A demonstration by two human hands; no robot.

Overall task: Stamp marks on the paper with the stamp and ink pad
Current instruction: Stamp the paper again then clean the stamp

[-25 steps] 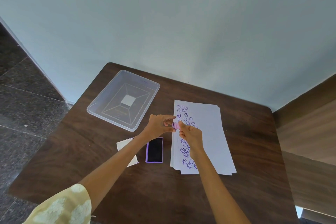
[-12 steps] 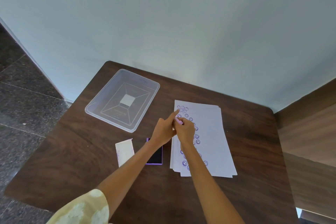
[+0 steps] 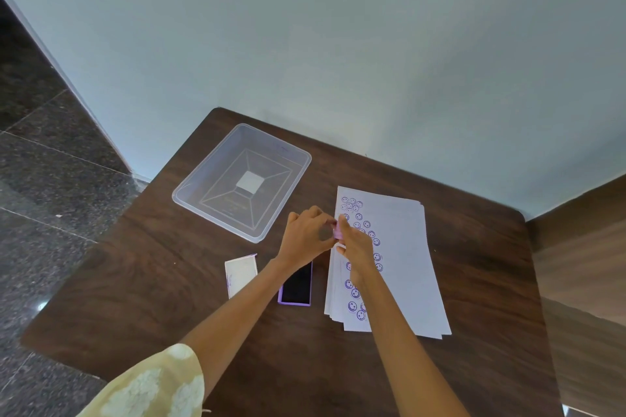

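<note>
Both hands meet at the left edge of the paper stack (image 3: 399, 261). Left hand (image 3: 306, 238) and right hand (image 3: 355, 247) both pinch the small pink stamp (image 3: 337, 232) between closed fingers; only a sliver of the stamp shows, its face hidden, so contact with the paper cannot be judged. The top sheet carries purple smiley marks (image 3: 352, 306) down its left side; several are covered by the right hand and forearm. The ink pad (image 3: 296, 285), open with a dark face in a purple case, lies just left of the stack, its far end hidden under the left wrist. Its pale lid (image 3: 240, 276) lies further left. A clear plastic tray (image 3: 183, 195) sits beyond on the dark wooden surface (image 3: 152, 281).
</note>
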